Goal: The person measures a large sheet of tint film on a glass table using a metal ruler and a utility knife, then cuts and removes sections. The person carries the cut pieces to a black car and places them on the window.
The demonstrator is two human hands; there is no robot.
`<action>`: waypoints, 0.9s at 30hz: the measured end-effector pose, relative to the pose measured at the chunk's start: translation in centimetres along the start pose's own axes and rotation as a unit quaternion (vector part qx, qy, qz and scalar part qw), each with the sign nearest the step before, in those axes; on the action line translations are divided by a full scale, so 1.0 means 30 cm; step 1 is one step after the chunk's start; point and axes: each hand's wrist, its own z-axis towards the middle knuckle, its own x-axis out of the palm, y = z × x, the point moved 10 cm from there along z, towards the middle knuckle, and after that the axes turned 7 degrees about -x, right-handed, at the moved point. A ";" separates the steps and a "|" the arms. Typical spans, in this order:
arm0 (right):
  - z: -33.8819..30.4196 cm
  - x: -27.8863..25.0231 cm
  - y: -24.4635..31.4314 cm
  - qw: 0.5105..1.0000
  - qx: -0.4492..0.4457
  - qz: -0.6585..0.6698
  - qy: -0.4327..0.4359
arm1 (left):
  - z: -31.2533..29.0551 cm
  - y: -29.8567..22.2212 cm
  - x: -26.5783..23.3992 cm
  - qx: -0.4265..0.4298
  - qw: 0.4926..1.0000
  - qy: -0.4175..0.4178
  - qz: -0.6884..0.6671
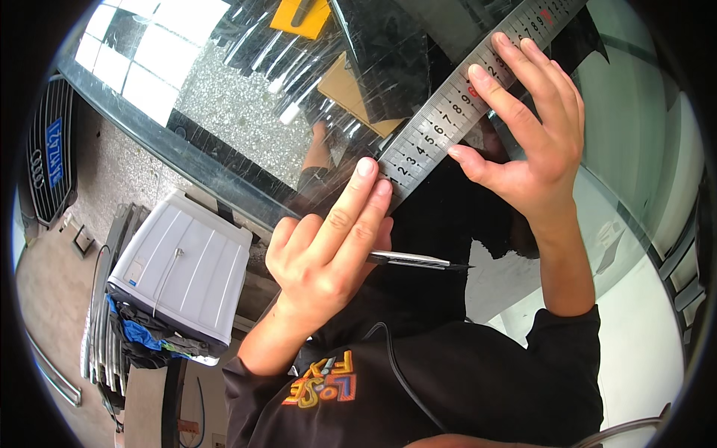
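Observation:
A steel ruler (pixel 437 142) lies diagonally over a dark, glossy glass surface (pixel 224 160), running from near the middle to the upper right. Two outstretched fingertips of my left hand (pixel 325 257) press on its near end. The same hand's thumb and curled fingers hold a slim silver-and-black utility knife (pixel 418 260), its thin dark tip pointing right, away from the ruler. My right hand (pixel 534 138) is spread, fingertips resting along the ruler farther up. Black film (pixel 433 231) with a ragged edge lies below the ruler, partly hidden by my left hand.
At the upper left lie a yellow flat piece (pixel 299 19) and a brown flat piece (pixel 351 93). The glass has a curved edge, with a grey-lidded box (pixel 187 261) beyond it. A car grille (pixel 51 153) stands far left. A pale car panel (pixel 635 351) is at right.

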 end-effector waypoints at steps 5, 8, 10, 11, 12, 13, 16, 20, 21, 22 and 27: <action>-0.035 0.010 0.062 0.995 -0.096 0.009 0.024 | -0.002 -0.002 0.005 0.002 1.000 0.004 -0.004; -0.024 0.005 0.059 0.996 -0.082 0.029 0.027 | 0.000 0.005 -0.013 0.005 0.999 0.011 -0.037; -0.017 -0.001 0.059 0.996 -0.073 0.037 0.027 | 0.000 0.029 -0.055 -0.010 0.995 0.003 -0.100; -0.012 -0.005 0.061 0.997 -0.067 0.037 0.028 | 0.006 0.039 -0.079 -0.022 0.991 0.000 -0.130; -0.006 -0.009 0.062 0.997 -0.061 0.038 0.029 | 0.015 0.049 -0.103 -0.033 0.987 -0.004 -0.160; -0.002 -0.013 0.065 0.997 -0.054 0.040 0.022 | 0.010 0.075 -0.108 -0.040 0.981 0.001 -0.187; -0.001 -0.011 0.075 0.998 -0.037 0.042 0.017 | 0.039 0.106 -0.111 -0.092 0.972 0.057 -0.209; 0.006 -0.019 0.074 0.998 -0.023 0.053 0.009 | 0.107 0.127 -0.088 -0.150 0.951 0.140 -0.232; 0.006 -0.020 0.073 0.998 -0.021 0.057 0.007 | 0.118 0.147 -0.080 -0.180 0.934 0.132 -0.278; 0.005 -0.019 0.072 0.998 -0.019 0.061 0.006 | 0.129 0.152 -0.074 -0.197 0.927 0.129 -0.293; 0.005 -0.025 0.070 0.997 -0.009 0.074 -0.009 | 0.193 0.066 -0.074 -0.129 0.969 0.110 -0.181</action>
